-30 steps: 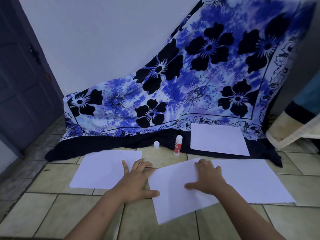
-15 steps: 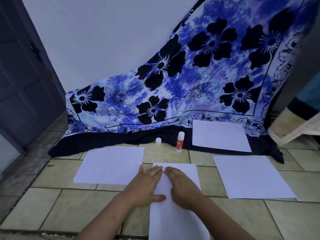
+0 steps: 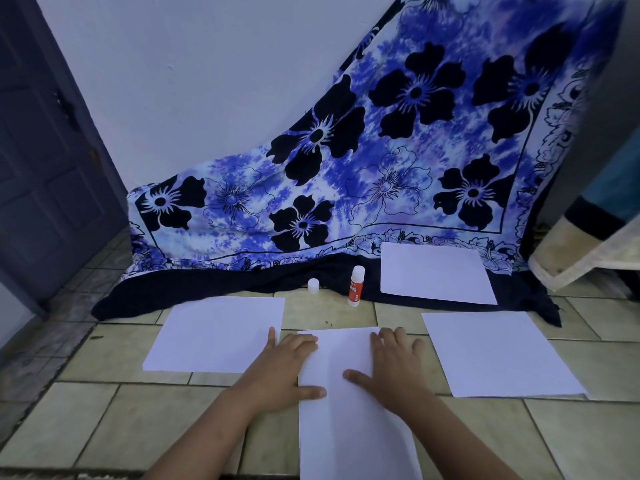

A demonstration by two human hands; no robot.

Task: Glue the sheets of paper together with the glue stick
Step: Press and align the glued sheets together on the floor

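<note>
A white sheet of paper lies lengthwise on the tiled floor right in front of me. My left hand rests flat on its left edge, fingers spread. My right hand presses flat on its upper right part. Neither hand holds anything. Three more white sheets lie around: the left sheet, the right sheet, and the far sheet on the cloth's edge. The glue stick, white with a red label, stands uncapped beyond the centre sheet. Its white cap sits just left of it.
A blue, black-flowered cloth hangs from the wall down onto the floor behind the sheets. A dark door stands at the left. A pale fabric bundle sits at the right edge. The floor is beige tile.
The centre sheet was slid left off the right sheet and turned lengthwise in front of me. My hands then spread apart from its middle toward its two side edges.
</note>
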